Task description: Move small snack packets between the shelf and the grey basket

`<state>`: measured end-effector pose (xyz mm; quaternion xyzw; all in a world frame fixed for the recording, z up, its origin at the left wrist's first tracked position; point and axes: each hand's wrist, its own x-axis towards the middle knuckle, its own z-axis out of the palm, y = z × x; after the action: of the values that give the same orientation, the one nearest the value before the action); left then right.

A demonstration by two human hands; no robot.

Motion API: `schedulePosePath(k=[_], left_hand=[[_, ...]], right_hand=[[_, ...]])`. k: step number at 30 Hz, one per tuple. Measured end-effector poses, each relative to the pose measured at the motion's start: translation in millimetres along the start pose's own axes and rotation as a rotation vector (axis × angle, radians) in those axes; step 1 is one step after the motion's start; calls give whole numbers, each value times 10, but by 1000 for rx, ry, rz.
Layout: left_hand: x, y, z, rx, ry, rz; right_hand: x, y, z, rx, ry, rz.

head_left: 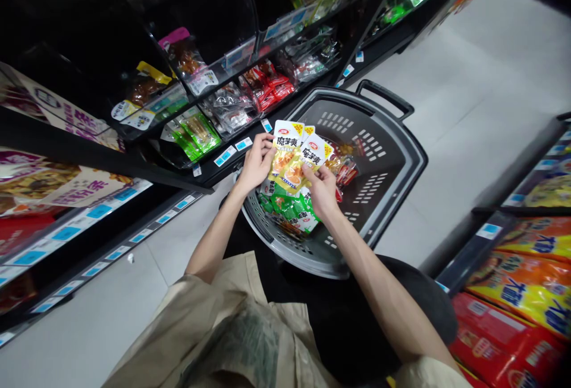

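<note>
Several white and yellow snack packets (285, 153) are fanned out between my two hands above a grey shopping basket (392, 156). My left hand (259, 165) pinches the left edge of these packets. From the right, my right hand (322, 190) grips the lower corner of the front one, its thumb on top. Under them in the basket lie green snack packets (289, 208). Red-brown packets (344, 169) lie beside those, partly hidden by my right hand.
At the left and ahead, dark shelves hold bagged snacks, among them green packets (191, 135) and red packets (273, 87). Large orange bags (520, 284) and red packages (499, 340) line the right side. The basket's handle (386, 99) points away over the pale floor (486, 90).
</note>
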<state>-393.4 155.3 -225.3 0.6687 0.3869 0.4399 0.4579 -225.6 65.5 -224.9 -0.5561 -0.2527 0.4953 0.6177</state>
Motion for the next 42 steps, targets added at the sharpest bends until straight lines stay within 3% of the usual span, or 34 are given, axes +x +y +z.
schedulePosePath(k=[14,22,26,30,34,38,42], left_hand=[[-36,143,5,15,-104,-90],[-26,176,-14,-26,-168,-130],[-38,161,-22,-45,-196,-170],[-52,182,-17,-52,-175,-163],[-45,208,-2,-122,-133,-266],[-59,204,1,-134,-231,-396],[-95,176,-3,-190,-249,-476]], right_hand=[[-49,-24,44,-124,-42,-23],[1,-6,36,-97,-4,38],[34,-5,36,-129,-59,54],[12,-13,49,-181,-79,-3],[-6,-22,59,-302,-43,-102],[-9,-57,84,-418,-51,-232],[-42,-76,102,-445,-93,-276]])
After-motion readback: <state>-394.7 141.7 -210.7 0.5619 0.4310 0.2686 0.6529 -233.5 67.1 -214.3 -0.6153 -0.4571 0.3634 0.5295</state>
